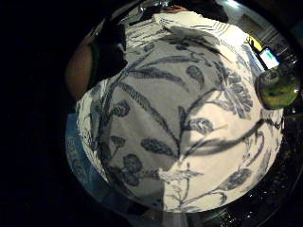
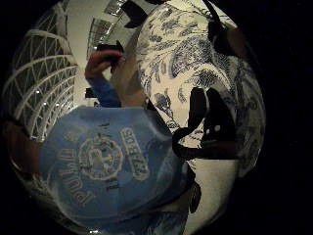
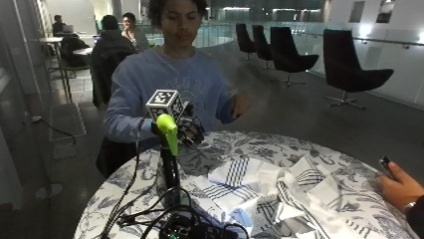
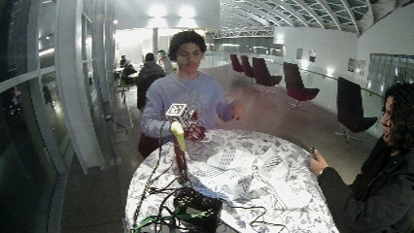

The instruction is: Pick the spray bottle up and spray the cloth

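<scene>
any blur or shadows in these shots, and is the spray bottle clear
Outside view: the bare hand is smeared by motion blur; the spray bottle with its green top is fairly sharp. Little finger side palm view: a thin dark shadow crosses the floral tablecloth. Wide outside view: ceiling lights glare behind the person.

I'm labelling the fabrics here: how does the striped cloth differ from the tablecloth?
The cloth is white with dark stripes; the tablecloth is white with a blue leaf and flower print. The cloth lies crumpled in a heap; the tablecloth is spread flat over the round table. The cloth takes up only the middle; the tablecloth reaches every edge. Both are pale patterned fabric.
</scene>
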Available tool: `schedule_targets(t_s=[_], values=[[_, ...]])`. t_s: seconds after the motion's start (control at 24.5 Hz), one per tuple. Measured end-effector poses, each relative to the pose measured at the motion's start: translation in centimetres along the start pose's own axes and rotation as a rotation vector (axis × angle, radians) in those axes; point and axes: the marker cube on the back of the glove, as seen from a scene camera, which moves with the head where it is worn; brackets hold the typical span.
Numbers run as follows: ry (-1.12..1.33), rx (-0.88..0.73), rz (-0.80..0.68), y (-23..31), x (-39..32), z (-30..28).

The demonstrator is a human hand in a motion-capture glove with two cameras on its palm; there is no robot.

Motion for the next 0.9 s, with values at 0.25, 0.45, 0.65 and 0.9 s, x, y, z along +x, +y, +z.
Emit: schedule_targets(t_s=[0.25, 0.45, 0.65, 0.9], values=[[0.018, 0.009, -0.008, -1.2, 1.0, -1.5], [0.039, 0.017, -0.014, -1.4, 0.6, -1.8], [0.033, 0.021, 0.016, -1.0, 1.0, -1.8], [0.033, 0.021, 0.041, -0.1, 0.9, -1.4]])
